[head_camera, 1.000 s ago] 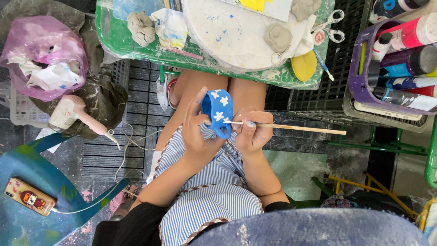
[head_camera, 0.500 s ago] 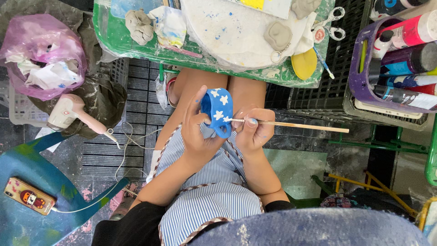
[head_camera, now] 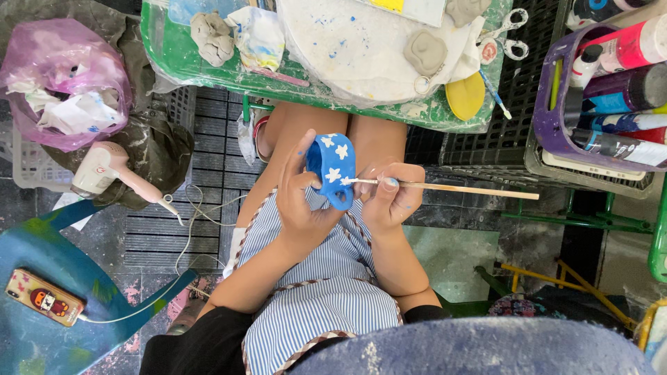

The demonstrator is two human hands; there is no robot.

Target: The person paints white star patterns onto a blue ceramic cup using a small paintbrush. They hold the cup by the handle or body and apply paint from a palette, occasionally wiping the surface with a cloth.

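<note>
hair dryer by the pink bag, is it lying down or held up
Lying down: the pink hair dryer rests on its side on the dark cloth, no hand touching it.

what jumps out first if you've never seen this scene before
The bright blue cup with white stars, held by the left hand over the lap at centre. The right hand sets a thin brush against it. Above lies a paint-spattered green table, with paint tubes in a purple basket at right.

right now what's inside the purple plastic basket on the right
The purple plastic basket holds paint tubes lying on their sides: a pink one, a dark purple one, a blue-labelled one and a black one. Whatever lies beneath them is covered.
</note>
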